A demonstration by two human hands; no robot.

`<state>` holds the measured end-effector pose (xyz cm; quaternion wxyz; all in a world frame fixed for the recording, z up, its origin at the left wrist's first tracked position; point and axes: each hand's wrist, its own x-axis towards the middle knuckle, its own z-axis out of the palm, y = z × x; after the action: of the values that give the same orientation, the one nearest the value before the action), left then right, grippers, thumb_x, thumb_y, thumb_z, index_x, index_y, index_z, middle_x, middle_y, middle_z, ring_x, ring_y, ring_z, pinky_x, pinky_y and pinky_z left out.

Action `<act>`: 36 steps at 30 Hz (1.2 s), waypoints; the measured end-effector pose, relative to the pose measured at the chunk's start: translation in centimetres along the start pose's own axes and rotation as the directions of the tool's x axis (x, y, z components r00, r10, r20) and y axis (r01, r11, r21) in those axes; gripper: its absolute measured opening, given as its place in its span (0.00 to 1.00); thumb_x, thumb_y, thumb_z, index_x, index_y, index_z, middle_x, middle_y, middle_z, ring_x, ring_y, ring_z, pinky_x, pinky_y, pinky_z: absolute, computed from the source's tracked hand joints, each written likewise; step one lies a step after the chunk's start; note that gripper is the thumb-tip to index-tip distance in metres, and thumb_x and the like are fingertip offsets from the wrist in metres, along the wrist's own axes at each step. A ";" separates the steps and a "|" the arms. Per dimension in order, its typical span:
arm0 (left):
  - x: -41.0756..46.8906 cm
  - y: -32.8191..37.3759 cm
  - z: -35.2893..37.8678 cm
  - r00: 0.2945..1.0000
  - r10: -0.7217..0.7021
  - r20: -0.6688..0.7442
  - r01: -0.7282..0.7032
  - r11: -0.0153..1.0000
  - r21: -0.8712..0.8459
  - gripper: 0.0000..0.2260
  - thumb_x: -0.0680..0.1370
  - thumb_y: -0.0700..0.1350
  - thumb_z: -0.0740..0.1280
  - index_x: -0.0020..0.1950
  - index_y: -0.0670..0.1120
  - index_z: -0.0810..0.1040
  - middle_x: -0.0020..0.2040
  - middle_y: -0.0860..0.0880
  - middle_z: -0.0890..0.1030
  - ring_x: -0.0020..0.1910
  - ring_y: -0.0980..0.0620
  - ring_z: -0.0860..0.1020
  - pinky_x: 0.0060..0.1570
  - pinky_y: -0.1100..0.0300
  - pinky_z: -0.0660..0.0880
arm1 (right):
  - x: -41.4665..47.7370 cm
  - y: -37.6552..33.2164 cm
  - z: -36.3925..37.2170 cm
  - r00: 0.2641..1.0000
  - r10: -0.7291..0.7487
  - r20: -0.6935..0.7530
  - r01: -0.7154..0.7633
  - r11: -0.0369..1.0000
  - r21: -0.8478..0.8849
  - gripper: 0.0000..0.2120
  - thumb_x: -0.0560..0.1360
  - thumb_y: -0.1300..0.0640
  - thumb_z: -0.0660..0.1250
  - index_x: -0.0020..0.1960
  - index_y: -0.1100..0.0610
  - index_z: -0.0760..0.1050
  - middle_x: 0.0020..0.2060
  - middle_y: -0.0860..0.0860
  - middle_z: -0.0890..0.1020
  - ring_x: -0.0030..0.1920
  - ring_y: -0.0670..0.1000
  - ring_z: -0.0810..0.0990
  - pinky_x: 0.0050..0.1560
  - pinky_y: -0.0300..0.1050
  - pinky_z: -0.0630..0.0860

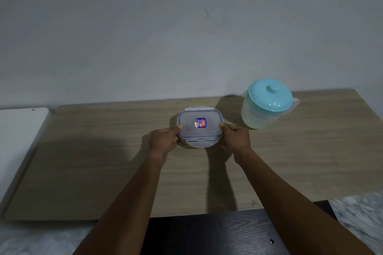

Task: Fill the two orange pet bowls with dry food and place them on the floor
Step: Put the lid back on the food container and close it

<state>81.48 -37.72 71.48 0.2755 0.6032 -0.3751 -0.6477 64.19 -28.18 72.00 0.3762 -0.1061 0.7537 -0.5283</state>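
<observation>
Both hands clamp a lidded container (200, 128) near the desk's (103, 151) back edge: left hand (164, 141) and right hand (235, 138) on its short ends (orange bowls unseen)

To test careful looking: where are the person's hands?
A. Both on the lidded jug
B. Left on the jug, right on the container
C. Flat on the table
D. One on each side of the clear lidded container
D: the left hand and right hand clasp opposite sides of the clear lidded container; the jug stands untouched.

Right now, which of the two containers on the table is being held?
The clear rectangular box with the blue-rimmed lid, gripped by the left hand and right hand. The teal-lidded jug stands untouched.
</observation>
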 end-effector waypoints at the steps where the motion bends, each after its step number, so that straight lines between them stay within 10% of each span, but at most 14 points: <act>1: 0.0 0.2 -0.1 1.000 0.002 0.006 -0.002 1.000 0.003 0.11 0.73 0.45 0.76 0.48 0.38 0.82 0.47 0.37 0.84 0.46 0.43 0.82 0.50 0.52 0.80 | 0.0 0.1 0.1 1.000 -0.012 -0.001 0.012 1.000 -0.014 0.06 0.78 0.55 0.72 0.49 0.56 0.86 0.43 0.56 0.86 0.48 0.58 0.86 0.56 0.64 0.82; 10: -0.7 0.8 -0.2 0.998 0.053 -0.027 -0.048 0.989 0.137 0.12 0.72 0.46 0.77 0.45 0.38 0.83 0.44 0.37 0.84 0.41 0.45 0.82 0.44 0.52 0.81 | 0.3 -0.3 -0.8 0.996 0.047 0.076 -0.046 0.999 -0.010 0.08 0.79 0.55 0.71 0.54 0.58 0.84 0.43 0.56 0.84 0.42 0.54 0.83 0.42 0.52 0.83; 13: -1.0 1.5 -0.2 0.975 0.218 -0.041 -0.189 0.914 0.359 0.08 0.70 0.47 0.77 0.37 0.43 0.85 0.41 0.40 0.86 0.40 0.45 0.83 0.50 0.45 0.82 | 1.1 -0.5 -1.4 0.992 0.022 0.125 -0.006 0.992 -0.129 0.14 0.80 0.53 0.71 0.61 0.59 0.82 0.51 0.57 0.86 0.49 0.58 0.84 0.52 0.58 0.84; 15: -1.6 2.4 0.0 0.938 0.347 0.002 -0.299 0.805 0.512 0.15 0.71 0.48 0.76 0.55 0.45 0.85 0.55 0.46 0.85 0.54 0.46 0.83 0.56 0.56 0.77 | 2.0 -1.2 -1.7 0.981 -0.076 0.177 0.124 0.952 -0.280 0.22 0.79 0.51 0.72 0.70 0.58 0.76 0.62 0.56 0.83 0.58 0.57 0.83 0.61 0.58 0.80; 20: -0.4 4.1 0.6 0.845 0.315 0.432 -0.535 0.488 0.690 0.53 0.55 0.59 0.82 0.77 0.50 0.64 0.73 0.51 0.69 0.70 0.50 0.70 0.67 0.51 0.71 | 2.9 -3.8 -1.9 0.751 -0.185 0.634 0.597 0.601 -0.532 0.64 0.57 0.38 0.82 0.83 0.51 0.52 0.81 0.50 0.59 0.78 0.51 0.62 0.76 0.50 0.65; 26: 1.3 4.8 1.5 0.823 0.230 0.520 -0.565 0.223 0.795 0.52 0.49 0.56 0.81 0.70 0.51 0.66 0.61 0.53 0.74 0.54 0.53 0.76 0.49 0.56 0.77 | 4.2 -5.1 0.3 0.669 -0.118 0.734 0.740 0.192 -0.644 0.61 0.60 0.45 0.85 0.81 0.60 0.54 0.77 0.55 0.64 0.74 0.56 0.68 0.68 0.44 0.67; 36: 1.5 2.4 0.7 0.798 0.342 0.496 -0.595 0.315 0.739 0.57 0.55 0.54 0.81 0.79 0.49 0.57 0.75 0.49 0.67 0.71 0.48 0.68 0.66 0.57 0.70 | 4.1 -3.2 -0.4 0.670 -0.192 0.717 0.729 0.351 -0.587 0.70 0.49 0.29 0.70 0.83 0.55 0.50 0.81 0.55 0.57 0.78 0.57 0.62 0.74 0.51 0.68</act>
<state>80.35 -40.22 72.61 0.0576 0.4324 -0.8398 -0.3232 60.35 -31.51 73.02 0.2910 -0.6353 0.7042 -0.1256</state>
